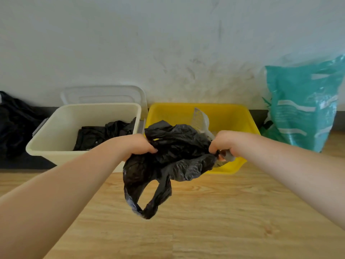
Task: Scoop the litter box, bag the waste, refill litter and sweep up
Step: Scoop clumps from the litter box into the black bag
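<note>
A crumpled black plastic bag (168, 157) hangs in the air between my hands, its handle loop dangling toward the floor. My left hand (139, 145) grips its left edge. My right hand (223, 143) grips its right edge and also holds a grey handle, seemingly of the translucent scoop (200, 117) that rises behind the bag. Behind the bag sits the yellow litter box (227, 116) against the wall; its contents are mostly hidden. A teal litter bag (302, 105) leans on the wall at the right.
A cream plastic bin (61, 131) with dark plastic bags inside stands left of the yellow box, its clear lid (104, 95) propped behind it. A black heap (13, 124) lies at far left. The wooden floor (214, 221) stretches toward me.
</note>
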